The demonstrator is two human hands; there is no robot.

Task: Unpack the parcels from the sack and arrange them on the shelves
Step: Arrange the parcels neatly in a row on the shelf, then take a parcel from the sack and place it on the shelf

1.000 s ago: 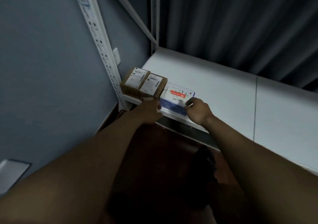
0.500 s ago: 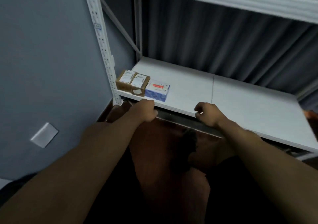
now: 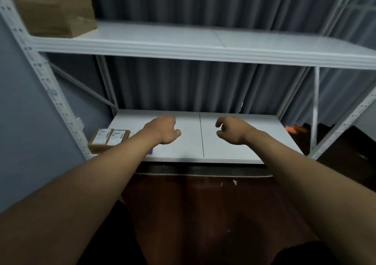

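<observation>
Two small brown parcels [image 3: 108, 139] with white labels sit side by side at the left front corner of the lower white shelf [image 3: 223, 146]. A blue and white parcel beside them is almost fully hidden behind my left forearm. My left hand [image 3: 162, 129] hovers over the lower shelf with fingers loosely curled, holding nothing. My right hand [image 3: 232, 130] hangs to the right of the shelf's seam, fingers loosely curled and empty. A large brown cardboard box [image 3: 55, 15] stands at the left end of the upper shelf [image 3: 203, 45]. The sack is out of view.
White perforated uprights [image 3: 53, 94] frame the rack on both sides, with a diagonal brace at the back left. A grey curtain [image 3: 203, 85] hangs behind. A grey wall is on the left. Dark reddish floor [image 3: 203, 203] lies below; something orange [image 3: 295, 128] shows at the right.
Both hands have let go of the blue and white parcel and lifted away from the shelf's front edge. The view has tilted up, bringing the upper shelf and its box into sight.
</observation>
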